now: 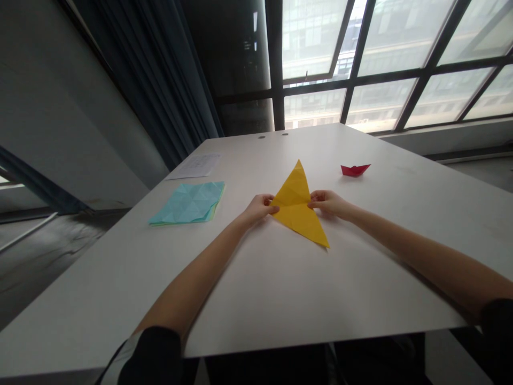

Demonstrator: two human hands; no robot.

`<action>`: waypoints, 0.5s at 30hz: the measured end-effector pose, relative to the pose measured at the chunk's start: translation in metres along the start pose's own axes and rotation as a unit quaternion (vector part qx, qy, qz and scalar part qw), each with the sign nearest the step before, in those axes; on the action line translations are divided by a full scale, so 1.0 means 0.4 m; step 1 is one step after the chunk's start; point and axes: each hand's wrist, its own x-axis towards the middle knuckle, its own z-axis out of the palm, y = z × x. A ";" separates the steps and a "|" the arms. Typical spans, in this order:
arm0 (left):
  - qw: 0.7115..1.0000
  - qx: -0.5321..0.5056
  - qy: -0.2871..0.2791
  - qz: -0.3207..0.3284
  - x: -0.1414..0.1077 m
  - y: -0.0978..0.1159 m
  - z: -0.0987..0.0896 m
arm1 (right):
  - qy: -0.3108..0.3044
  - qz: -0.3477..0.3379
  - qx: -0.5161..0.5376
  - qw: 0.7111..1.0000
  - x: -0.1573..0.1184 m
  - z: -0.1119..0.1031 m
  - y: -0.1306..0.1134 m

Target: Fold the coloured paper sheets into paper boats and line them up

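A creased yellow paper (297, 202), folded into a pointed shape, is held just over the white table between my two hands. One tip points away from me, another toward the near right. My left hand (261, 208) pinches its left edge, thumb on top. On the opposite side, my right hand (326, 203) grips the right edge between thumb and fingers. The fingers beneath the paper are partly hidden.
A small red folded paper boat (355, 170) sits at the right on the white table (256, 299). Creased light-blue sheets (190, 203) lie stacked at the left, with a printed white sheet (196, 166) behind them. Windows and a dark curtain stand beyond.
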 end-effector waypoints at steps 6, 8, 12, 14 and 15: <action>0.982 0.175 0.023 0.071 0.011 -0.019 -0.013 | 0.008 -0.093 -0.163 0.982 0.025 -0.021 0.031; 0.964 0.244 0.042 0.092 0.010 -0.023 -0.016 | 0.000 -0.118 -0.203 0.972 0.029 -0.026 0.037; 0.926 0.348 0.064 0.134 0.008 -0.035 -0.024 | -0.018 -0.161 -0.279 0.946 0.022 -0.029 0.028; 0.902 0.396 0.059 0.159 0.007 -0.040 -0.027 | -0.031 -0.200 -0.308 0.930 0.014 -0.025 0.017; 0.890 0.420 0.056 0.170 0.006 -0.041 -0.029 | -0.035 -0.220 -0.321 0.921 0.009 -0.022 0.011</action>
